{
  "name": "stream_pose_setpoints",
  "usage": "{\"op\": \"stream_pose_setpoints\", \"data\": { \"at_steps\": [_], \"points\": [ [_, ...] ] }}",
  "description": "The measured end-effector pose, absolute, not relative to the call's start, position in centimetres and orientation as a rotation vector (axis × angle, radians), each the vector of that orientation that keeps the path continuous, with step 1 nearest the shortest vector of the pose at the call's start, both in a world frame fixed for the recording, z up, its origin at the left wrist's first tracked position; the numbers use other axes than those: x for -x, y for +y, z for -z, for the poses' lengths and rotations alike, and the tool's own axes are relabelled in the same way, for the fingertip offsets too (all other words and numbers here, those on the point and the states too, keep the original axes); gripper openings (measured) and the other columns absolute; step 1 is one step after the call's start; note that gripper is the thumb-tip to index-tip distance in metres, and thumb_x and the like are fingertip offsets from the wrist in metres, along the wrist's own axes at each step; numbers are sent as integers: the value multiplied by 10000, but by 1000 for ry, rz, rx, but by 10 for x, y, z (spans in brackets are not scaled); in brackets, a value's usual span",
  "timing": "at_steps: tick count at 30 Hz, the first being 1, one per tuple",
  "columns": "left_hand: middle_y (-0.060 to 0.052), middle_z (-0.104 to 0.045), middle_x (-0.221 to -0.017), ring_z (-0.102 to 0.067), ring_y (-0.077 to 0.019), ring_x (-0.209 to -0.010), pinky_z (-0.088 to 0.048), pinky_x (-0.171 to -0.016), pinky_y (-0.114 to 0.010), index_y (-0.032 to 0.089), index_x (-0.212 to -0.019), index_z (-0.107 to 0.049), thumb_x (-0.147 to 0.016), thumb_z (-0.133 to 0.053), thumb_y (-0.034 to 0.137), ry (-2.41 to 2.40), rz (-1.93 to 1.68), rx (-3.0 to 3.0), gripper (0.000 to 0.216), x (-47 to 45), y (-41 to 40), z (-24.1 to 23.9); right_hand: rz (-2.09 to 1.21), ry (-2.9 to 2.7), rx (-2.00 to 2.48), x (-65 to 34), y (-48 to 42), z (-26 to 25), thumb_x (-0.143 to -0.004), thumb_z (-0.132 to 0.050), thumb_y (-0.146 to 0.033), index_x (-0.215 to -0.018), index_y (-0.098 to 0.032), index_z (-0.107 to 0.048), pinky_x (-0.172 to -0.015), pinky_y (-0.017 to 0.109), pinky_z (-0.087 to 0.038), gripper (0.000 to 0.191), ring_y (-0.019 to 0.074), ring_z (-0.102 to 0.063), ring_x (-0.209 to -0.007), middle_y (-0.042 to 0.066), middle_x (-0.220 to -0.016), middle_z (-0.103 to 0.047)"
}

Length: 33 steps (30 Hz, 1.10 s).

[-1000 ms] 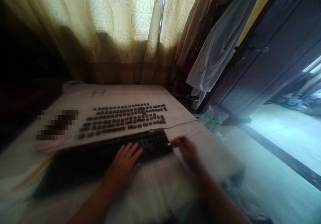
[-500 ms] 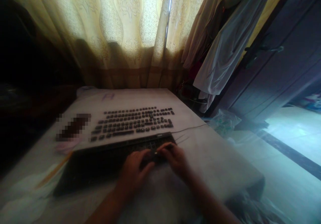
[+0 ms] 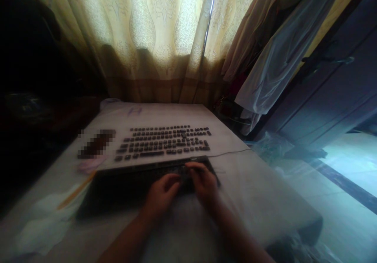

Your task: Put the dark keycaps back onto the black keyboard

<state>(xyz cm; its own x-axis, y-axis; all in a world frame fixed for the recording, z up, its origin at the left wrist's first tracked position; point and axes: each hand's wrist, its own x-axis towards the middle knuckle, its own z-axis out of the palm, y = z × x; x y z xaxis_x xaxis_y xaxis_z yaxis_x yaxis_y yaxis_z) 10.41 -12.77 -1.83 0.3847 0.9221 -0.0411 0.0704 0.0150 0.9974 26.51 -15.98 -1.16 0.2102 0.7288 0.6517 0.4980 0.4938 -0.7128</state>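
Note:
A black keyboard (image 3: 118, 190) lies slanted on the cloth-covered table, its keys apparently off over much of its dark, blurred face. Over its right-centre part, my left hand (image 3: 161, 195) has thumb and forefinger bent toward each other, tips close together. My right hand (image 3: 204, 182) is curled above the keyboard's right end, fingers pressed together and pointing left. Whatever is between the fingers of either hand is too small and blurred to make out. Behind the keyboard, loose black keycaps (image 3: 151, 144) lie in rows, among them a long space bar (image 3: 151, 153).
A cable (image 3: 229, 152) runs right from the keyboard. Left of it lie an orange stick-like item (image 3: 77, 191), white crumpled material (image 3: 44, 223), a pink cloth (image 3: 90, 165) and a pixelated dark object (image 3: 97, 143). A curtain (image 3: 165, 31) hangs behind; a plastic bag (image 3: 271, 147) is beyond the table's right edge.
The camera view has shifted, so the scene sits slightly further right. My right hand has moved up over the keyboard and its fingers are now further from my left fingertips.

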Motion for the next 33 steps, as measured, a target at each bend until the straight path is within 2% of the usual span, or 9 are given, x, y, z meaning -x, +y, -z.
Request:
{"op": "stream_pose_setpoints", "data": {
  "at_steps": [2, 7, 10, 14, 16, 19, 23, 28, 33],
  "points": [
    [-71, -752, -898, -692, -237, -840, -527, -723, -313, 180, -926, -707, -706, -694, 434, 967, -854, -1366, 336, -103, -127, 15, -232, -1495, 1124, -265, -159, 10, -893, -499, -154, -977, -224, -626, -844, 314, -537, 167, 185, -677, -918, 62, -960, -715],
    [-68, -757, -850, -698, -218, -761, -531, -667, -297, 172, -891, -706, -675, -717, 485, 947, -844, -1289, 381, -101, -126, 9, -311, -1635, 1171, -264, -164, 4, -843, -481, -138, -825, -209, -587, -608, 215, -512, 129, 130, -629, -629, 1, -699, -649],
    [-81, -761, -874, -700, -222, -770, -538, -684, -303, 160, -931, -719, -658, -725, 500, 935, -848, -1263, 436, -100, -126, 11, -353, -1710, 1241, -265, -166, 3, -810, -512, -160, -845, -201, -602, -560, 202, -489, 106, 121, -609, -582, -12, -669, -642],
    [-82, -764, -887, -697, -255, -867, -541, -744, -327, 167, -960, -751, -680, -716, 485, 930, -846, -1266, 425, -100, -125, 11, -411, -1799, 1301, -265, -164, 7, -775, -613, -172, -1004, -213, -662, -654, 227, -529, 238, 147, -677, -695, 12, -804, -735],
    [-82, -765, -880, -691, -268, -898, -537, -777, -344, 172, -963, -760, -689, -709, 482, 927, -842, -1275, 417, -100, -125, 10, -399, -1837, 1291, -263, -164, 8, -785, -608, -150, -1021, -215, -680, -741, 259, -540, 255, 167, -700, -793, 38, -895, -757],
    [-88, -763, -948, -689, -260, -895, -531, -795, -346, 174, -1031, -745, -687, -708, 485, 943, -853, -1287, 465, -99, -126, 12, -392, -1869, 1336, -264, -163, 9, -789, -602, -141, -1015, -216, -691, -761, 275, -540, 254, 176, -705, -816, 49, -918, -761],
    [-91, -760, -936, -682, -215, -727, -527, -607, -302, 184, -1272, -604, -706, -669, 536, 1022, -793, -1270, 669, -98, -125, 21, -304, -1708, 1465, -302, -147, 9, -796, -590, -194, -1019, -197, -693, -681, 260, -534, 245, 167, -688, -718, 45, -864, -752],
    [-82, -736, -799, -633, -193, -612, -428, -432, -242, 166, -1128, -661, -605, -683, 660, 1081, -802, -1213, 720, -98, -122, 27, -130, -1476, 1944, -401, -106, 2, -825, -567, -301, -997, -167, -726, -567, 260, -471, 269, 176, -620, -569, 20, -621, -680],
    [-58, -714, -743, -611, -177, -595, -425, -448, -242, 185, -1064, -684, -606, -709, 675, 1045, -799, -1151, 671, -93, -122, 29, -169, -1487, 2113, -449, -75, 9, -752, -635, -249, -888, -214, -772, -621, 276, -450, 197, 200, -645, -656, 39, -720, -729]
  ]
}}
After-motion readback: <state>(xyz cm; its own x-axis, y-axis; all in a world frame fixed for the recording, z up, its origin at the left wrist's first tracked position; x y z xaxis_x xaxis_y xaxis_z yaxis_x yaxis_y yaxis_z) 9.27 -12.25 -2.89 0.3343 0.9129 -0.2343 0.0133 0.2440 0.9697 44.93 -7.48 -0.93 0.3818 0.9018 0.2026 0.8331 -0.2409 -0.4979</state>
